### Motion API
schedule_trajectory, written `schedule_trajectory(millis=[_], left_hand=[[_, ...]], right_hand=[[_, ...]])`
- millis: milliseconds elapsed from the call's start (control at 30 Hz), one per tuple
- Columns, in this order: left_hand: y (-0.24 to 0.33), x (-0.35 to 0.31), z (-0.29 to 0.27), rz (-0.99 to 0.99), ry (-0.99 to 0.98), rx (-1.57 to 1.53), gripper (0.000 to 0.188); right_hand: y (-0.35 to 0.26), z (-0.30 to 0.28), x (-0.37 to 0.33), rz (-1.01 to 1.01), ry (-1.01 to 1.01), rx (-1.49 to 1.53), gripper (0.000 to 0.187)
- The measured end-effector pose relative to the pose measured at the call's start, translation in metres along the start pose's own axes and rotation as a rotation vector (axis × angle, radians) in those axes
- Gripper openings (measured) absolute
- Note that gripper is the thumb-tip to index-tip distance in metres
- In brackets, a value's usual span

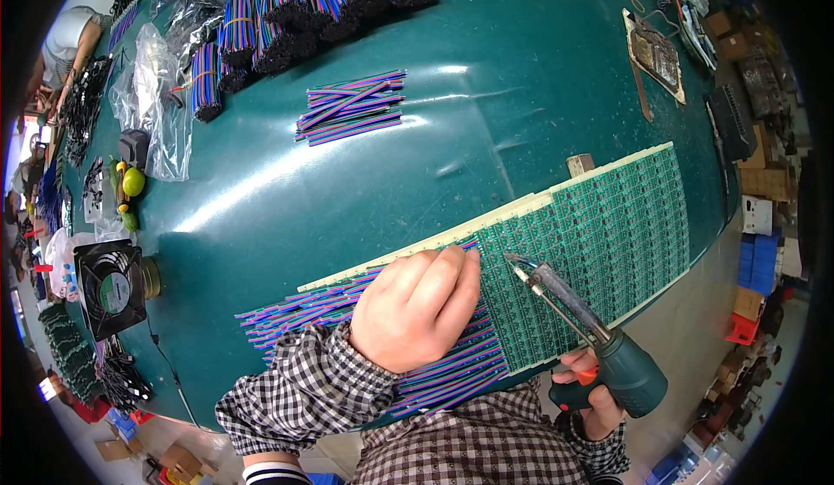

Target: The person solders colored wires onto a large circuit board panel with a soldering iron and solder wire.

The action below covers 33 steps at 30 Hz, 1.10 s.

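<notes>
A large panel of green circuit boards point(599, 233) lies slantwise on the table near me. Rows of flat multicoloured ribbon wires point(452, 381) stretch left from the panel's left part. My left hand point(417, 307) is closed in a pinch at the panel's upper left, with the blue and purple end of a ribbon wire point(470, 245) showing at its fingertips. My right hand point(598, 402) grips a dark green soldering gun point(630, 372) by its handle, a finger at the red trigger. Its tip is over the boards, just right of my left fingertips; whether it touches cannot be made out.
Loose ribbon wires point(352, 107) lie mid-table, with banded wire bundles point(282, 7) behind them. A small black fan point(110, 288) stands at the left. A wooden block point(579, 164) sits behind the panel; a stained tray point(656, 55) is at the far right. Another person point(69, 42) is at the far left.
</notes>
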<state>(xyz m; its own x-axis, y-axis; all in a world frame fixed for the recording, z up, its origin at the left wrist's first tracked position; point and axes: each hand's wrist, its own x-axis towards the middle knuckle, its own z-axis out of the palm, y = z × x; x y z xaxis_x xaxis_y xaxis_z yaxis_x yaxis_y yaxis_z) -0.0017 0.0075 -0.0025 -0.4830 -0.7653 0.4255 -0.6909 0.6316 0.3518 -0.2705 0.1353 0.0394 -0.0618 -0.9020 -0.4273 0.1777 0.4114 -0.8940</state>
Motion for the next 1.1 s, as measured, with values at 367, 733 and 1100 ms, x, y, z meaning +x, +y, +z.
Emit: schedule_trajectory(millis=[367,733,1100], left_hand=[[-0.0025,0.0004,-0.0015,0.008,-0.009,-0.029,0.039],[-0.0045,0.0019,-0.0029,-0.013,-0.014,-0.092,0.038],[-0.0054,0.0021,-0.0032,-0.114,-0.018,-0.232,0.037]], right_hand=[[-0.0004,0.0006,-0.0014,0.017,0.017,0.009,0.064],[0.0043,-0.0005,0.0013,-0.108,-0.017,-0.135,0.064],[0.0062,-0.0013,0.0013,-0.107,-0.002,-0.127,0.066]])
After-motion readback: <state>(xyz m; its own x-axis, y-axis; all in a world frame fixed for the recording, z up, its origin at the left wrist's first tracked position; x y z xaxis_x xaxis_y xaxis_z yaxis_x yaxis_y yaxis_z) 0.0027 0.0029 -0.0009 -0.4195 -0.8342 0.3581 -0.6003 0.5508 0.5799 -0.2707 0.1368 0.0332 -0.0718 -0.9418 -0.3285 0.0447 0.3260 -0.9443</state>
